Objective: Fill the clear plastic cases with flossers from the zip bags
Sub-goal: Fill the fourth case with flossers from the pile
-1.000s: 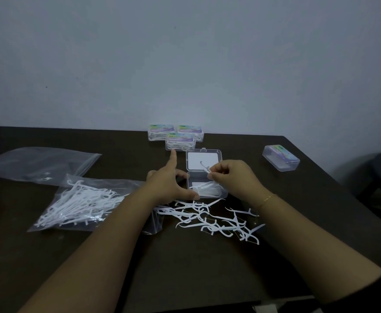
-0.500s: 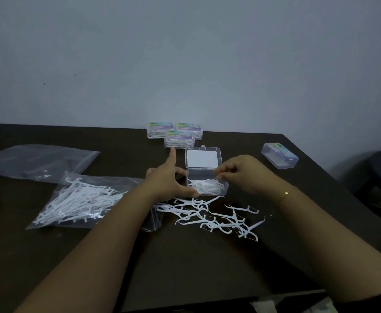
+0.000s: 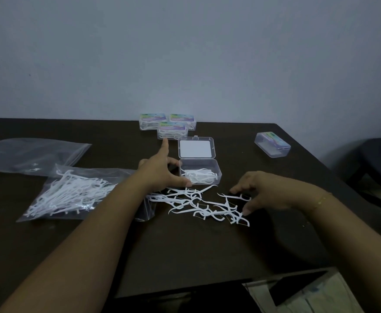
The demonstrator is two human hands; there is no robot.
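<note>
An open clear plastic case (image 3: 214, 166) lies mid-table, lid flat behind it, with a few white flossers inside. My left hand (image 3: 162, 171) rests against the case's left side, thumb at its front corner, index finger pointing away. A loose pile of white flossers (image 3: 198, 204) lies in front of the case. My right hand (image 3: 259, 190) hovers over the pile's right end, fingers spread, holding nothing that I can see. A zip bag of flossers (image 3: 72, 193) lies to the left.
Three closed filled cases (image 3: 168, 124) stand at the back. A closed clear case (image 3: 272, 144) sits at the right. An empty-looking zip bag (image 3: 33, 154) lies far left. The table's front edge (image 3: 185, 288) is near me, a dark chair (image 3: 379, 161) to the right.
My right hand brought a flosser down into the open case, let go, then moved back right and down to the loose pile. The left hand stayed at the case.
</note>
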